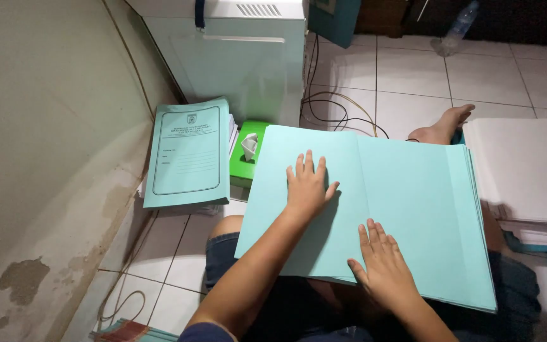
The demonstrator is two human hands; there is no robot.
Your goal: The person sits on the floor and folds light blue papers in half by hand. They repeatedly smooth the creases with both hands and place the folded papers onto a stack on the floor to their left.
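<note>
A stack of printed teal folders [188, 155] lies on the tiled floor [482, 76] beside a green tissue box [246, 166]. White paper sheets [527, 171] are piled right; a plastic bottle [456, 28] lies beyond.

An open folder [406, 215] lies across the person's lap, both hands flat on it: left hand [307, 187] farther, right hand [384, 266] nearer. Left of it on the floor [476, 76] lies a folder stack [188, 155], a tissue box [248, 155] between. Paper sheets [527, 171] lie right.
</note>
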